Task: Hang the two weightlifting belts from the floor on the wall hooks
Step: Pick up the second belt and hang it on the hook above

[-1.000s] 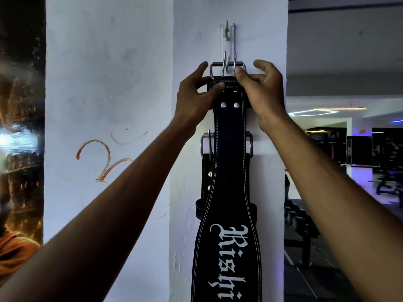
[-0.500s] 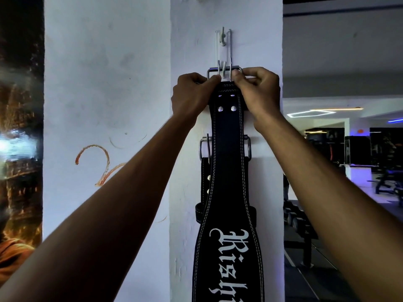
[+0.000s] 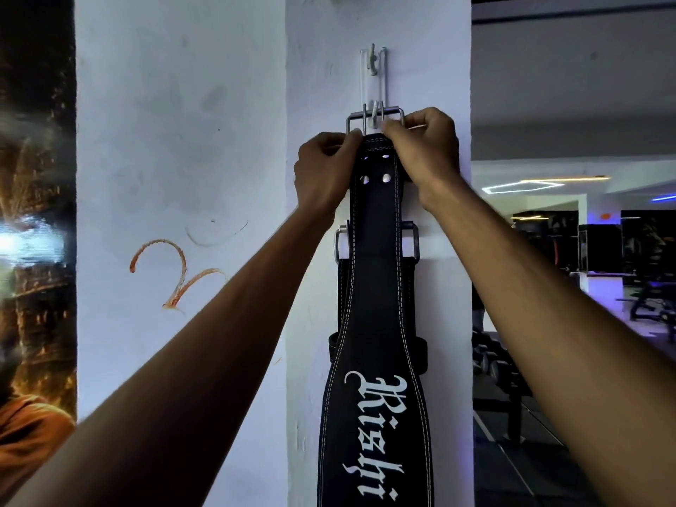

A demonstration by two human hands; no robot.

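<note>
Belt (image 3: 375, 323) over second, already-hung belt (image 3: 411, 241)

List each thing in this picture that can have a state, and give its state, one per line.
front belt: upright, gripped at top.
buckle: over lower hook.
lower hook: inside buckle.
upper hook: bare.
rear belt: behind, hanging.
left hand: closed on belt.
right hand: closed on belt.

front belt (image 3: 376, 360) cut off at bottom edge, second belt (image 3: 342, 287) mostly hidden behind it
</note>
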